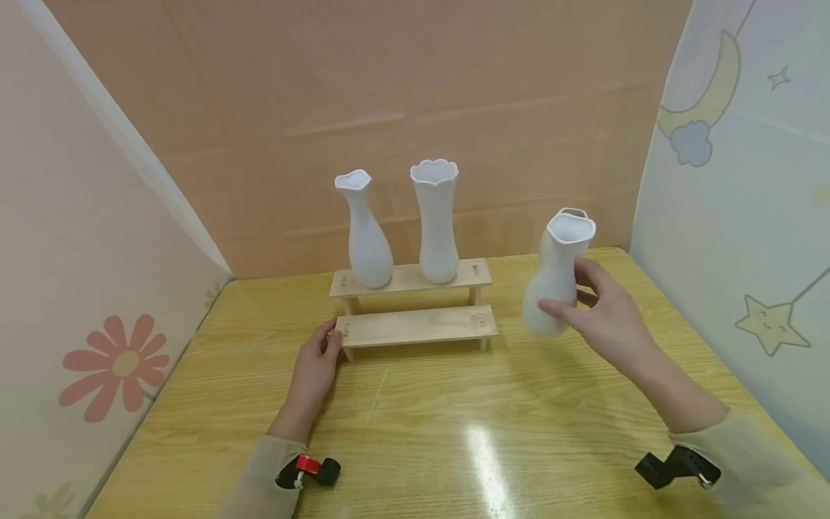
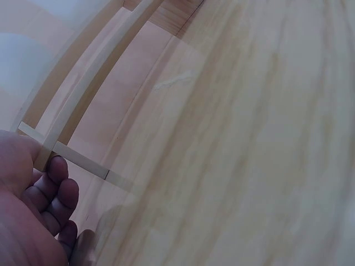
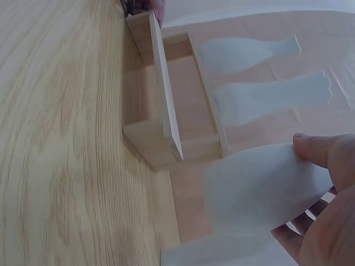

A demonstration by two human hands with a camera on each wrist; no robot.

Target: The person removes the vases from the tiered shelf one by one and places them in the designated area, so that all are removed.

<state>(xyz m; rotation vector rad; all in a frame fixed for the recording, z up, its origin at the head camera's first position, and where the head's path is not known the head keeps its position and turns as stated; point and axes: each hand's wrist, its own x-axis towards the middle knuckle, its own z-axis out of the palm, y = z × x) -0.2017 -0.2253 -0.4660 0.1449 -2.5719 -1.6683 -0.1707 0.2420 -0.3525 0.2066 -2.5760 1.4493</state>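
— Reading the right hand (image 1: 608,311): what has it got?
— White vase (image 1: 551,285), narrow at the neck, angular rim uppermost, leaning slightly. Thumb across the front, fingers bent round the far side. Base looks clear of the tabletop (image 1: 415,418).
— Position?
— Take a dial centred on the lower step (image 1: 415,326) of the wooden stand (image 1: 475,296), 12 pointing away from the person. Vase sits between 2 and 3 o'clock, apart from the stand.
— Left hand (image 1: 315,364)?
— Between 8 and 9 o'clock, fingers curled, gripping that step's 9 o'clock end.
— Others?
— 2 white, upright on the upper step (image 1: 403,275): slim-necked vase (image 1: 369,249) at 11 o'clock, scalloped vase (image 1: 439,231) just past 12. Also a rear vase (image 3: 222,254) behind the held 1, mostly hidden in the head view; its lower part shows from the right wrist.
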